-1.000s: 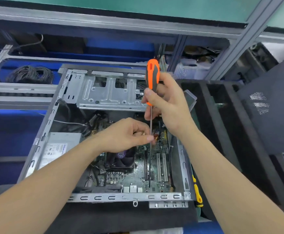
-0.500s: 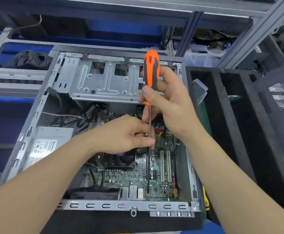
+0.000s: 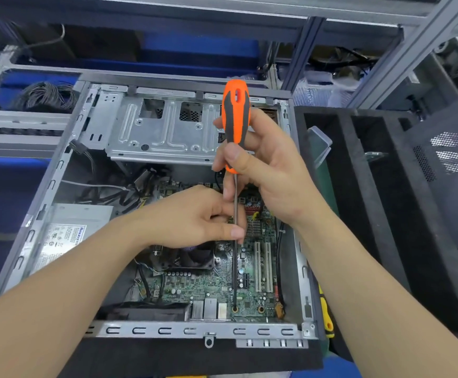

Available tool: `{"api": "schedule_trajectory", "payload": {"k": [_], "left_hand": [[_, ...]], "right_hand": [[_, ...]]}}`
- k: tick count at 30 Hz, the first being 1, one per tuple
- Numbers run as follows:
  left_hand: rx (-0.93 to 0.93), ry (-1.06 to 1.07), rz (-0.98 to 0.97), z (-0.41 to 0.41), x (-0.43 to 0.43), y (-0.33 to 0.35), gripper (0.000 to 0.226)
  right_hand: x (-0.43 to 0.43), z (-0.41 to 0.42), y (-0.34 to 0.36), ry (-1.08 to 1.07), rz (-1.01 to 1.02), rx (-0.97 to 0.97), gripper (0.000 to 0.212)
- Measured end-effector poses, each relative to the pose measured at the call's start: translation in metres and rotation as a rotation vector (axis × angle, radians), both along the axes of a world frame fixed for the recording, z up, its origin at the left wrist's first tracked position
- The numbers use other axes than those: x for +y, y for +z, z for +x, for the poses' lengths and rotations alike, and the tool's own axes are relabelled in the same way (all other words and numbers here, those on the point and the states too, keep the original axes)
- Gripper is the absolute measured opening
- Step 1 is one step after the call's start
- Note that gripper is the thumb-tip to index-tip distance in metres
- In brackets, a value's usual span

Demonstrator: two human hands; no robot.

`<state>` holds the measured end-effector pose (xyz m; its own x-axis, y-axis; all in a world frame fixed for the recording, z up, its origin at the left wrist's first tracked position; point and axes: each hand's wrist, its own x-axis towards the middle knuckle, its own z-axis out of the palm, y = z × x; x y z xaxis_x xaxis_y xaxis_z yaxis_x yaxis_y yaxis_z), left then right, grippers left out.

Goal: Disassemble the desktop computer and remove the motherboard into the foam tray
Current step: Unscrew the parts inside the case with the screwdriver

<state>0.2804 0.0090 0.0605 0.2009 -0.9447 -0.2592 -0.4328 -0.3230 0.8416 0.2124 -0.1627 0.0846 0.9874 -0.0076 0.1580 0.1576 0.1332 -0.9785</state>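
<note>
Screwdriver (image 3: 235,126): hardly moved in the last half second, tip kept at the same board hole; orange-and-grey moulded handle, thin steel shaft, long axis near upright, tip down.
Right hand (image 3: 271,170): curled round the handle.
Left hand (image 3: 195,216): thumb and fingers pinching the shaft mid-length.
Motherboard (image 3: 208,290): green, flat on the case floor beneath both hands; brass-ringed hole at the tip.
Case (image 3: 167,330): grey stamped sheet metal, lying open.
Foam tray (image 3: 346,124): black, long slots, just right of the case.

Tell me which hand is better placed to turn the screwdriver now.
Right. The right grip wraps the orange screwdriver handle, whose tip sits at a motherboard mounting hole. The left grip only pinches the shaft, steadying it.
</note>
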Motion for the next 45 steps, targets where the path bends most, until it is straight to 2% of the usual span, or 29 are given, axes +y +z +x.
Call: {"api": "schedule_trajectory", "payload": {"k": [6,9,12,19,24,45], "left_hand": [[0.112,-0.077,-0.046,-0.002,0.001,0.006,0.011],[0.146,-0.129,-0.075,-0.005,0.0,0.009,0.021],[0.156,-0.127,-0.077,-0.006,-0.001,0.01,0.014],[0.21,-0.161,-0.043,-0.007,0.0,0.011,0.014],[0.221,-0.141,-0.036,-0.007,-0.002,0.011,0.013],[0.166,-0.099,-0.047,-0.006,-0.002,0.01,0.012]], "right_hand": [[-0.011,0.001,-0.001,0.401,0.127,-0.051,0.048],[-0.01,0.0,-0.002,0.537,0.212,-0.063,0.055],[-0.011,-0.001,-0.003,0.526,0.232,-0.087,0.054],[-0.008,-0.003,-0.007,0.532,0.236,-0.073,0.056],[-0.012,-0.004,-0.006,0.465,0.252,-0.066,0.05],[-0.013,0.0,-0.006,0.462,0.209,-0.079,0.049]]}}
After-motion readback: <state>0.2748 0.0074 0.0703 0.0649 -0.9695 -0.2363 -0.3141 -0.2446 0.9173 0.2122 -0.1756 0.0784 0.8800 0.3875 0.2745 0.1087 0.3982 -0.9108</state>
